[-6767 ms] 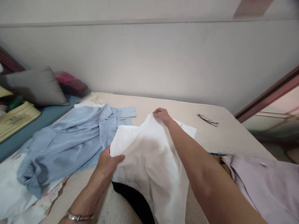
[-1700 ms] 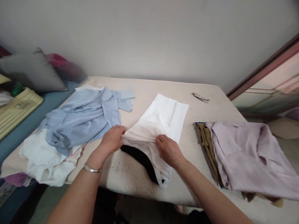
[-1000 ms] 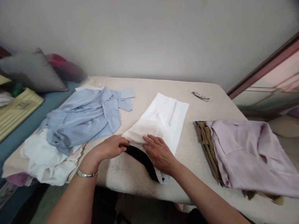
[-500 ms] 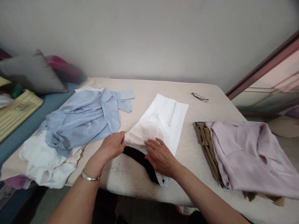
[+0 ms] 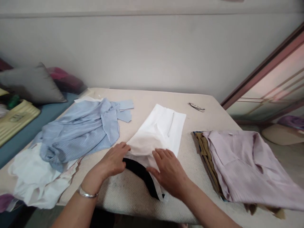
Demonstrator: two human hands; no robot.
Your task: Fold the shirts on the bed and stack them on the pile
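Table gap btwn wht garment & lilac pile

Head-worn view, forward and down

Pale grey wall behind a cream-covered table, reddish-framed panel at right.

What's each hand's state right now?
Left hand: at the left edge of the white garment; can't tell if its grip is closed.
Right hand: open, laid on the white garment.
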